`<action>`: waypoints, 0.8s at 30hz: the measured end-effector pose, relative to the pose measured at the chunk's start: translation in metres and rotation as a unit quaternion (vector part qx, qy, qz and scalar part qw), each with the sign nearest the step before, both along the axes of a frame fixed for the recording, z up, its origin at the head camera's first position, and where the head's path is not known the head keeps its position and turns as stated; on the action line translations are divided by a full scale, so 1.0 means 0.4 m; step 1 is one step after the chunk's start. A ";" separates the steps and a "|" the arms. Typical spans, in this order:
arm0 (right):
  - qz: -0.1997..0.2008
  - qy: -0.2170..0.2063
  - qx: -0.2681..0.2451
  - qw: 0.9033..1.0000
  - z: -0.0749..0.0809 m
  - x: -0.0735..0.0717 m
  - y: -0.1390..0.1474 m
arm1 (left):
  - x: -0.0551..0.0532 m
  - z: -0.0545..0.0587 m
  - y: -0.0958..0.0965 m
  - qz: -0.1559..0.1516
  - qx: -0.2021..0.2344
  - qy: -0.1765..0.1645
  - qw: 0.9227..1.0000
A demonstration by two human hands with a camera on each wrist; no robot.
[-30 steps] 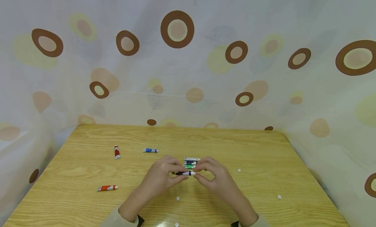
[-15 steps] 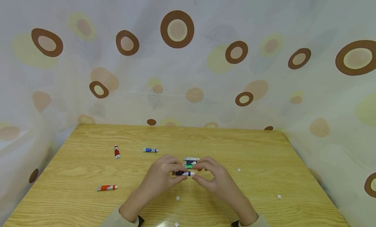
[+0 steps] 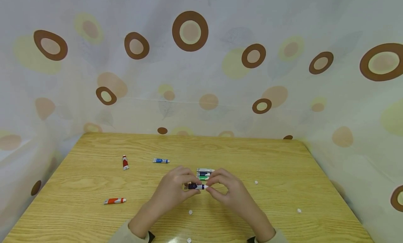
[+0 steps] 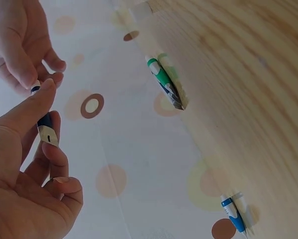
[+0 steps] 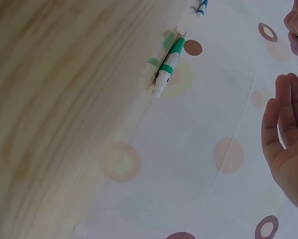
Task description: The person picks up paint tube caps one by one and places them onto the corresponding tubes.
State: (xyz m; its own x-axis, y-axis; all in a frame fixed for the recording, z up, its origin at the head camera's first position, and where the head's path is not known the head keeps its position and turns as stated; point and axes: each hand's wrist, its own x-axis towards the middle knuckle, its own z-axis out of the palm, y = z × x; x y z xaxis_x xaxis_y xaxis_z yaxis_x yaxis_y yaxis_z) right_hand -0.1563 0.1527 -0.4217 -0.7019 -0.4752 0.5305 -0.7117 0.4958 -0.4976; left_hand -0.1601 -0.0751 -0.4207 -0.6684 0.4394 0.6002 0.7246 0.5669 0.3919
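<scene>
In the head view a dark purple-blue paint tube (image 3: 196,187) lies sideways between my two hands, held above the table. My left hand (image 3: 170,187) grips its body between thumb and fingers, with the crimped end toward the palm. The thumb and forefinger of my right hand (image 3: 231,188) pinch the tube's white tip. From the left wrist the dark tube (image 4: 46,124) shows partly behind the thumb. Just beyond the hands, a silver-white tube (image 3: 204,170), a dark blue tube (image 3: 204,174) and a green tube (image 3: 203,178) lie in a row, their right ends partly covered.
A blue tube (image 3: 161,161), a dark red tube (image 3: 125,162) and an orange-red tube (image 3: 114,201) lie apart on the left of the wooden table (image 3: 252,155). Several loose white caps, such as one cap (image 3: 190,212) and another cap (image 3: 299,211), are scattered about. A patterned curtain (image 3: 220,78) surrounds the table.
The held tube has turned so its label shows more, and sits slightly lower. My right fingertips have shifted a little at its white tip. Everything on the table has stayed put.
</scene>
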 end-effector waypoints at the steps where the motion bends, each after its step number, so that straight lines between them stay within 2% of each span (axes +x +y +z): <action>1: -0.002 -0.001 0.003 1.000 0.000 0.000 0.000 | 0.000 -0.001 0.000 0.001 -0.002 0.003 1.000; 6: -0.005 -0.005 0.013 1.000 0.000 0.001 0.000 | 0.001 -0.002 0.000 0.004 -0.007 0.007 1.000; 16: 0.019 0.020 0.013 1.000 -0.004 -0.006 0.004 | 0.001 -0.001 0.001 0.001 0.000 -0.016 1.000; 24: 0.020 0.030 0.011 0.999 -0.005 -0.008 0.007 | 0.002 0.003 0.002 -0.005 -0.006 -0.033 0.999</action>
State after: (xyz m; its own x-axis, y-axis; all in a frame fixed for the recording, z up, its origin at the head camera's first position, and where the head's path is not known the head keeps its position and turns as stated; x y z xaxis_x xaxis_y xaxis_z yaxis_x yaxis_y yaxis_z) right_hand -0.1595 0.1556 -0.4235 -0.6500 -0.5140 0.5597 -0.7589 0.4772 -0.4430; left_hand -0.1592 -0.0741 -0.4196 -0.7024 0.4525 0.5495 0.7025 0.5648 0.4329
